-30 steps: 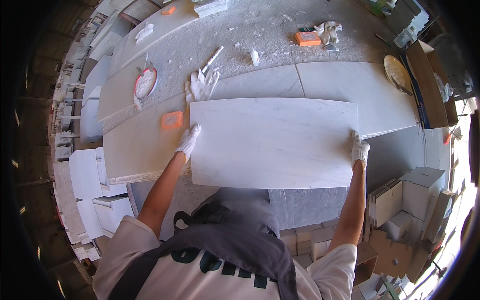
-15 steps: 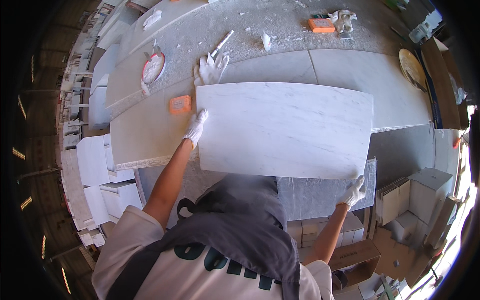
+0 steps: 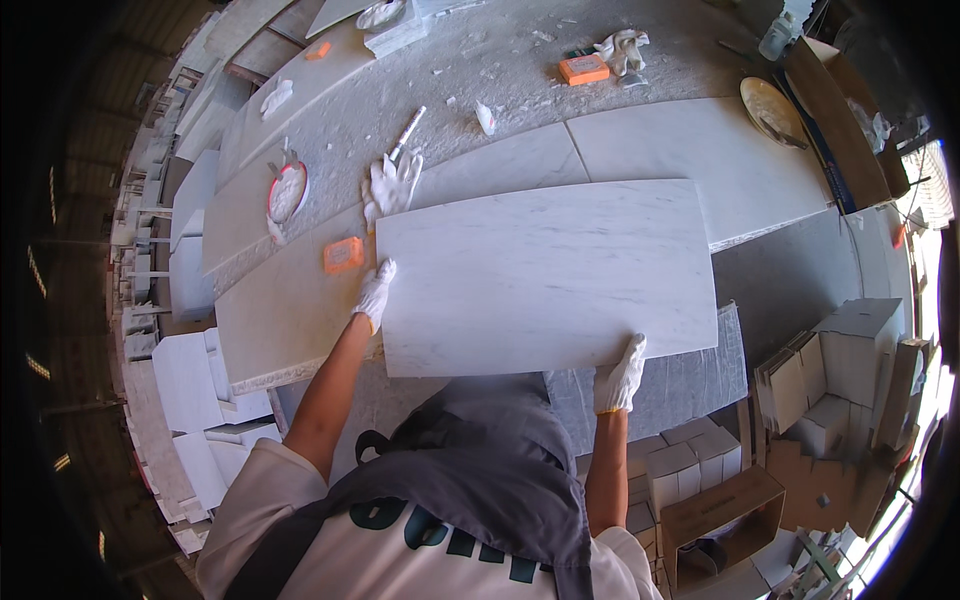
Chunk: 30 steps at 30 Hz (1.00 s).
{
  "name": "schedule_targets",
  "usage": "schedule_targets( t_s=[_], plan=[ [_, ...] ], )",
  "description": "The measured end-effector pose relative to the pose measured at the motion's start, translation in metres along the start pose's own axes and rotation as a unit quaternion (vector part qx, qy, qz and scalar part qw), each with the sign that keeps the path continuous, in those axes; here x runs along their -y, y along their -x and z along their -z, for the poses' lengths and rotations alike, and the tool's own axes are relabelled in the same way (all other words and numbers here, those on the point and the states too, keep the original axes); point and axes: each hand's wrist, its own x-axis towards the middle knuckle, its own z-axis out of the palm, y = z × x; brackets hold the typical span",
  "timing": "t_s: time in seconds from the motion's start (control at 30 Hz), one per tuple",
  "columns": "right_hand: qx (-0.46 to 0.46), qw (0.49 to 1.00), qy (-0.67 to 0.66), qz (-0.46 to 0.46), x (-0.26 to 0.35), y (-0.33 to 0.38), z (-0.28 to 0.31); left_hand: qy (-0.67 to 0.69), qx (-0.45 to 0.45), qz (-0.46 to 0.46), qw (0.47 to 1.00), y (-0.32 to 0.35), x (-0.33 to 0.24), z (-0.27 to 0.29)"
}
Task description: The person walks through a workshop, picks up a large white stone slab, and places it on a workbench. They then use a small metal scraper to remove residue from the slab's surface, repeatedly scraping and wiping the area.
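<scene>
A white marble tile [image 3: 550,275] with faint grey veins lies in front of me, its near edge jutting past the worktable [image 3: 290,305]. My left hand [image 3: 374,294], in a white knit glove, grips the tile's left edge with the thumb on top. At the near edge, toward the right, my gloved right hand [image 3: 621,376] holds the tile too, thumb on the upper face and fingers hidden beneath. An orange block [image 3: 343,255] sits on the table just left of the tile. Behind the tile's far left corner is a loose white glove [image 3: 392,186], with a white marker-like stick [image 3: 409,131] touching it.
A red-rimmed dish of white powder [image 3: 288,193] stands at the left. Farther back are a small white bottle [image 3: 485,118] and another orange block [image 3: 584,69] beside a crumpled glove. A round yellowish dish [image 3: 772,112] is at the right. Cardboard boxes [image 3: 858,345] stand on the lower right.
My right hand has slid left along the tile's near edge, away from the corner. The tile sits a little lower and farther left in view, slightly turned; the view itself has shifted.
</scene>
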Motion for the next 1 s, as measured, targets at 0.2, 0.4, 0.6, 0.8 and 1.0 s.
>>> schedule_targets(
  t_s=[0.2,0.4,0.6,0.8,1.0],
  plan=[
    [0.027,0.928,-0.285,-0.239,0.012,-0.044,0.002,-0.141,-0.004,0.013,0.990,0.005,-0.028,-0.003],
    [0.087,0.943,-0.173,-0.272,0.011,-0.107,0.013,-0.243,0.046,0.079,0.966,0.031,-0.092,-0.013],
    [0.071,0.924,-0.204,-0.316,0.029,-0.118,0.012,-0.483,0.029,-0.143,0.864,0.032,-0.167,0.006],
    [0.096,0.904,-0.285,-0.303,0.024,-0.119,0.013,-0.429,-0.028,-0.182,0.884,0.035,-0.163,0.011],
    [0.083,0.901,-0.289,-0.312,0.019,-0.114,0.011,-0.545,0.002,-0.421,0.725,0.168,-0.080,-0.087]
  ],
)
